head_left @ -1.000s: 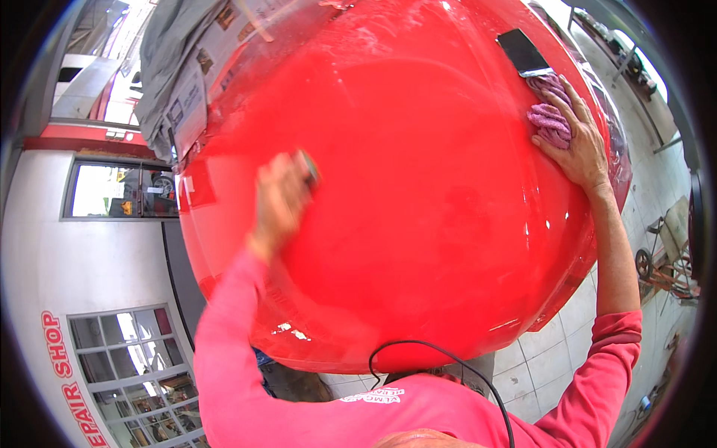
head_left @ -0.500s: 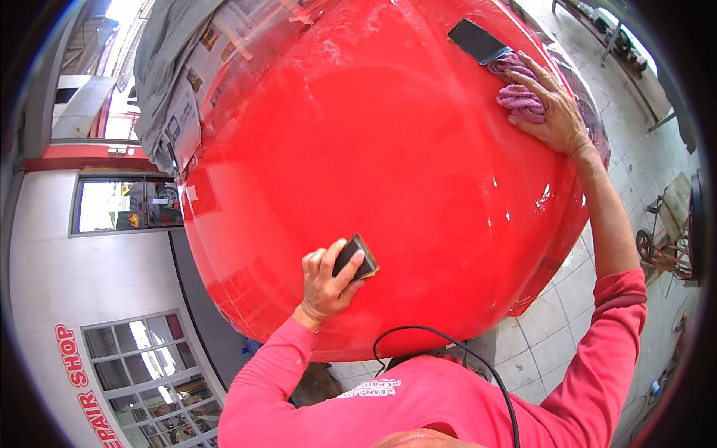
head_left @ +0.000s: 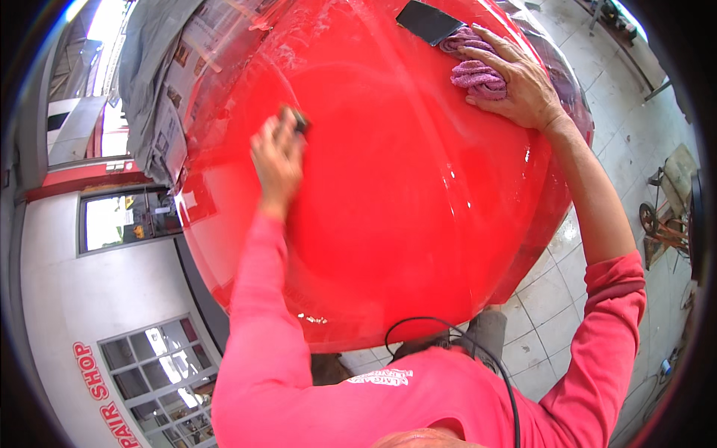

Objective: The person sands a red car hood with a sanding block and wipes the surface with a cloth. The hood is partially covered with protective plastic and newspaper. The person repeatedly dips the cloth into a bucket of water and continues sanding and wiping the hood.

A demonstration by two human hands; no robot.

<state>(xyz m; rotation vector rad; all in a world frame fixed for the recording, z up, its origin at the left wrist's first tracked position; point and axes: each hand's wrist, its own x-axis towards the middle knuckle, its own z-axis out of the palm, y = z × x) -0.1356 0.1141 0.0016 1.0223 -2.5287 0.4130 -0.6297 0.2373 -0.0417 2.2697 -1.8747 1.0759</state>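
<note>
A glossy red car hood (head_left: 373,194) fills the middle of the view, with wet streaks and pale smears on it. My left hand (head_left: 278,160), blurred by motion, is closed on a small dark sanding block (head_left: 299,122), held against the upper left part of the hood. At the upper right my right hand (head_left: 523,82) lies with its fingers bent over a crumpled purple towel (head_left: 479,79). Touching the towel is a flat dark rectangular sheet (head_left: 429,22), which looks like sandpaper.
Newspaper (head_left: 172,142) and a grey cover (head_left: 146,89) mask the car at the left. A black cable (head_left: 448,322) loops in front of my chest. On the tiled floor (head_left: 538,313) at the right stands a small wheeled metal frame (head_left: 667,224). A windowed wall (head_left: 60,291) is at the left.
My left hand has moved far up and left across the hood with the sanding block. The view has shifted slightly; my right hand stays on the towel beside the dark sheet.
</note>
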